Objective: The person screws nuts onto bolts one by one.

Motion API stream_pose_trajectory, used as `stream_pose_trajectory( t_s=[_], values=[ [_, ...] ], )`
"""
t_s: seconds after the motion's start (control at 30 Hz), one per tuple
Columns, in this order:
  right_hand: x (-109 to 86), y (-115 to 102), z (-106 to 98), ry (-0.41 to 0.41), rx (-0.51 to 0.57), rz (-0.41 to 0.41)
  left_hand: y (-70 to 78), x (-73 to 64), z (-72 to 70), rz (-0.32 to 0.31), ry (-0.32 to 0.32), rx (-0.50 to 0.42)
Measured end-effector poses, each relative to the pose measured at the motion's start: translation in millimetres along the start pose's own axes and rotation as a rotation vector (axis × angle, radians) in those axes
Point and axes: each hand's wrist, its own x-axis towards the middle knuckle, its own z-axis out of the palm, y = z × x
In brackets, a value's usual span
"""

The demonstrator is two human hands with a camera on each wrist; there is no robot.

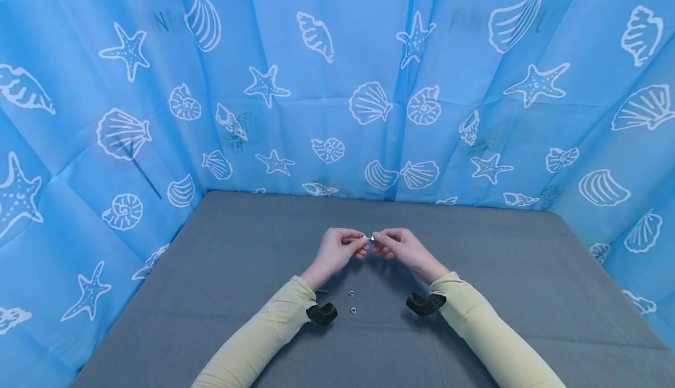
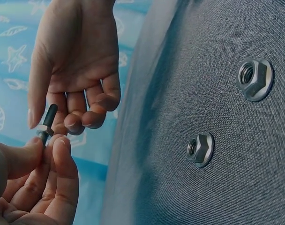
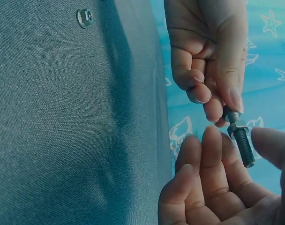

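Note:
My left hand [image 1: 340, 248] pinches a dark threaded bolt [image 3: 244, 151] by its head end, between thumb and index finger. A hex nut [image 3: 237, 129] sits partway along the shank, with bare thread beyond it. Facing it, my right hand [image 1: 405, 249] has its thumb and loosely bent fingers spread on either side of the bolt. In the right wrist view a gap shows between the right thumb and the thread. Both hands are raised above the grey tabletop [image 1: 253, 241].
Two flanged nuts [image 2: 256, 80] lie on the grey cloth in front of the hands. Close to the left wrist, a thin dark rod-like piece [image 1: 323, 291] lies partly behind the sleeve. A blue shell-patterned curtain [image 1: 327, 124] surrounds the table's back and sides.

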Motion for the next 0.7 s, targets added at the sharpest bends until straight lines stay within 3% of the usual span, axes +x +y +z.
stream_pose_trajectory(
  t_s=[0.2, 0.43, 0.7],
  values=[
    [0.6, 5, -4, 0.011, 0.006, -0.031, 25.1, -11.8, -1.1, -0.016, -0.011, 0.001],
    [0.8, 5, -4, 0.026, -0.054, -0.02, 2.3, -1.0, 0.3, -0.007, -0.011, -0.018],
    [1.2, 6, -4, 0.033, -0.036, -0.016, -5.1, 3.1, -1.0, 0.001, -0.005, -0.014]
  ],
)
